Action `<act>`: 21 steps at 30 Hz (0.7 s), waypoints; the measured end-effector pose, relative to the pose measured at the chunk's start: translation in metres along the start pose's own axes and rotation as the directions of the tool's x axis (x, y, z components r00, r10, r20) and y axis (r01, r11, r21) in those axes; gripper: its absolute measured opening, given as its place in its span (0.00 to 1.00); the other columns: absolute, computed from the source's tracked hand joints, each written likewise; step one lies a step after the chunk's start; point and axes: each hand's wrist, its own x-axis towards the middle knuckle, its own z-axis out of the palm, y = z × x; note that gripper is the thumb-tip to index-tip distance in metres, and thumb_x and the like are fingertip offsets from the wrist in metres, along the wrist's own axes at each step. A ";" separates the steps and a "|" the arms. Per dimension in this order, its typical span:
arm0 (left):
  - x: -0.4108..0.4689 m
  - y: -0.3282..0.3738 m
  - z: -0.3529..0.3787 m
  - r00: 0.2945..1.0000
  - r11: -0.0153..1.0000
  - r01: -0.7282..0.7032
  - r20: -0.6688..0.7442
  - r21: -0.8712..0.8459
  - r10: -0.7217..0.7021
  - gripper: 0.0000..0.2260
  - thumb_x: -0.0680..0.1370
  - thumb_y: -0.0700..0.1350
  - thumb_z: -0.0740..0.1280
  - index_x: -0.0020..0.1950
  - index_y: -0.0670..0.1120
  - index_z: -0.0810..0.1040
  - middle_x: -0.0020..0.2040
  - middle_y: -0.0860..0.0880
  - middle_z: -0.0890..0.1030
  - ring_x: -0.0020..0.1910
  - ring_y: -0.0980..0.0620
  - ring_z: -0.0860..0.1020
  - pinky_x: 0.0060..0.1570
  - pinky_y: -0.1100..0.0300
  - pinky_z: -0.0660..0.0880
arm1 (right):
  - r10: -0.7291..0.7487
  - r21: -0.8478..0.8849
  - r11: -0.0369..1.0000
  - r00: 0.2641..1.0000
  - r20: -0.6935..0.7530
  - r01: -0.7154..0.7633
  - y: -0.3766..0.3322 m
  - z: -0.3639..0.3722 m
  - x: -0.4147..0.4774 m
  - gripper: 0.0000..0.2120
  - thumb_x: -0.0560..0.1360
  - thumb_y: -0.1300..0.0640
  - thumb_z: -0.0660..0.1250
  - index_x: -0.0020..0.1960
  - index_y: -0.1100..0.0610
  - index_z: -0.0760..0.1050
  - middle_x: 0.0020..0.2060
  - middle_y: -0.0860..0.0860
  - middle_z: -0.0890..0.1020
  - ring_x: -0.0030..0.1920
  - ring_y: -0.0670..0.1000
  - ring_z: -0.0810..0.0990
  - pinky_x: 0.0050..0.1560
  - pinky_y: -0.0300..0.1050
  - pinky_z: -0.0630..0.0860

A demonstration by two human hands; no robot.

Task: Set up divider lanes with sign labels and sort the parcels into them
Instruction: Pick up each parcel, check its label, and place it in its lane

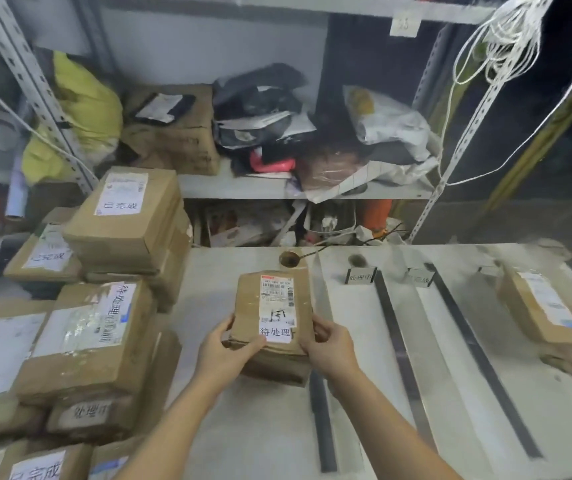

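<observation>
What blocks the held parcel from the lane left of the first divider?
Nothing visible. The left hand and right hand grip the parcel over that lane; only a small brown object lies at its far end.

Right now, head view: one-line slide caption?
Left hand and right hand grip a cardboard parcel labelled 待处理 at the white table, left of black divider strips and sign labels.
</observation>
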 end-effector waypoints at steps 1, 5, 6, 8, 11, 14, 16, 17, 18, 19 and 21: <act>0.005 -0.006 0.003 1.000 1.000 0.013 0.008 0.018 -0.013 0.25 0.69 0.46 0.80 0.61 0.60 0.74 0.51 0.60 0.81 0.50 0.61 0.79 0.47 0.65 0.76 | -0.008 -0.053 0.999 1.000 -0.024 0.007 0.001 0.002 0.001 0.25 0.71 0.55 0.73 0.67 0.51 0.78 0.58 0.45 0.84 0.59 0.44 0.82 0.61 0.49 0.79; 0.019 -0.034 0.007 0.999 0.997 0.021 0.031 0.081 -0.023 0.27 0.66 0.47 0.81 0.61 0.60 0.77 0.53 0.60 0.84 0.53 0.56 0.83 0.54 0.57 0.80 | -0.043 -0.235 0.971 0.999 -0.032 0.034 0.008 0.009 -0.004 0.11 0.74 0.53 0.70 0.56 0.47 0.81 0.45 0.41 0.85 0.44 0.38 0.82 0.40 0.28 0.75; 0.019 -0.037 0.007 0.999 0.995 0.023 0.030 0.096 -0.026 0.28 0.65 0.46 0.81 0.62 0.59 0.77 0.53 0.60 0.84 0.52 0.57 0.83 0.54 0.57 0.80 | -0.050 -0.264 0.964 0.998 -0.035 0.039 0.010 0.010 -0.006 0.10 0.73 0.55 0.71 0.53 0.46 0.80 0.42 0.40 0.84 0.42 0.39 0.81 0.36 0.27 0.73; 0.018 -0.037 0.008 0.999 0.992 0.026 0.027 0.124 -0.029 0.30 0.65 0.47 0.81 0.65 0.58 0.76 0.53 0.59 0.84 0.52 0.57 0.83 0.54 0.58 0.80 | -0.076 -0.305 0.950 0.996 -0.038 0.061 0.010 0.011 -0.009 0.10 0.73 0.57 0.71 0.52 0.45 0.77 0.41 0.40 0.81 0.40 0.39 0.79 0.34 0.25 0.70; 0.012 -0.030 0.009 0.999 0.982 0.030 0.027 0.186 -0.035 0.29 0.67 0.46 0.80 0.63 0.61 0.73 0.55 0.60 0.82 0.53 0.57 0.82 0.50 0.64 0.77 | -0.075 -0.362 0.930 0.997 -0.035 0.057 0.004 0.009 -0.009 0.05 0.75 0.56 0.69 0.49 0.47 0.76 0.40 0.41 0.79 0.41 0.43 0.79 0.33 0.27 0.70; 0.004 -0.019 0.008 0.999 0.955 0.039 -0.001 0.293 -0.041 0.25 0.69 0.47 0.79 0.60 0.63 0.72 0.57 0.59 0.81 0.56 0.56 0.80 0.50 0.64 0.75 | -0.116 -0.422 0.901 0.993 -0.015 0.099 -0.005 0.002 -0.011 0.06 0.77 0.53 0.62 0.45 0.52 0.76 0.38 0.45 0.81 0.42 0.52 0.80 0.40 0.42 0.77; -0.003 -0.006 0.006 0.999 0.929 0.044 -0.038 0.368 -0.033 0.28 0.71 0.50 0.76 0.69 0.55 0.71 0.67 0.52 0.77 0.66 0.49 0.75 0.60 0.57 0.73 | -0.166 -0.481 0.862 0.986 0.031 0.161 -0.013 -0.005 -0.012 0.05 0.76 0.55 0.63 0.49 0.52 0.77 0.40 0.46 0.81 0.42 0.51 0.78 0.38 0.41 0.75; -0.008 0.001 0.005 0.998 0.909 0.046 -0.066 0.414 -0.020 0.34 0.72 0.51 0.75 0.75 0.49 0.67 0.73 0.49 0.72 0.70 0.48 0.71 0.66 0.54 0.70 | -0.197 -0.514 0.834 0.978 0.066 0.202 -0.019 -0.009 -0.013 0.09 0.75 0.55 0.64 0.55 0.50 0.77 0.43 0.46 0.82 0.43 0.51 0.77 0.37 0.37 0.74; -0.014 0.010 0.002 0.996 0.889 0.037 -0.088 0.456 0.004 0.37 0.73 0.52 0.74 0.78 0.46 0.62 0.76 0.47 0.68 0.73 0.47 0.67 0.70 0.53 0.67 | -0.227 -0.542 0.802 0.967 0.112 0.251 -0.024 -0.013 -0.014 0.15 0.75 0.55 0.66 0.61 0.50 0.76 0.49 0.48 0.83 0.46 0.51 0.79 0.40 0.36 0.75; -0.020 0.021 0.000 0.994 0.866 0.014 -0.101 0.499 0.042 0.37 0.75 0.52 0.73 0.79 0.45 0.60 0.77 0.46 0.65 0.75 0.47 0.65 0.71 0.54 0.64 | -0.267 -0.581 0.753 0.951 0.158 0.308 -0.031 -0.017 -0.015 0.20 0.76 0.52 0.68 0.67 0.50 0.74 0.56 0.49 0.82 0.53 0.52 0.79 0.47 0.40 0.77; -0.035 0.044 -0.007 0.986 0.814 -0.004 -0.135 0.580 0.101 0.35 0.77 0.52 0.71 0.79 0.46 0.59 0.77 0.48 0.64 0.75 0.47 0.64 0.70 0.55 0.62 | -0.350 -0.639 0.632 0.897 0.269 0.438 -0.048 -0.023 -0.021 0.25 0.77 0.47 0.68 0.72 0.52 0.69 0.64 0.50 0.78 0.64 0.54 0.75 0.59 0.49 0.76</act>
